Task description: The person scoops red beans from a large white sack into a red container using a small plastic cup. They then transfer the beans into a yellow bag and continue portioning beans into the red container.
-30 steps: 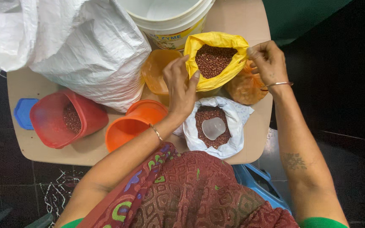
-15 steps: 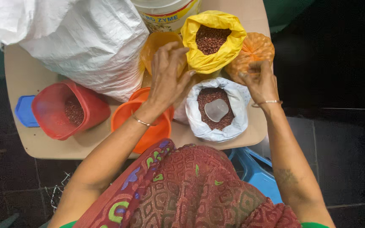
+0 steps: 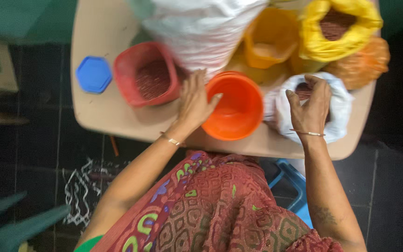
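My left hand (image 3: 194, 102) rests with spread fingers against the left rim of an empty orange bowl (image 3: 234, 107) on a small beige table (image 3: 103, 121). My right hand (image 3: 309, 105) grips the near edge of a white bag (image 3: 339, 100) that holds dark brown grain. A red container (image 3: 148, 74) with some of the same grain stands left of the bowl. A yellow bag (image 3: 339, 30) of brown grain sits at the far right, with an orange bag (image 3: 364, 60) beside it.
A blue hexagonal lid (image 3: 93, 73) lies at the table's left. A large white sack (image 3: 201, 28) fills the far middle, a yellow tub (image 3: 269, 44) beside it. A blue stool (image 3: 292, 179) stands under the table. The floor is dark tile.
My left hand came down from the yellow bag to the orange bowl's rim. My right hand moved from the orange bag to the white bag. The view shifted right.
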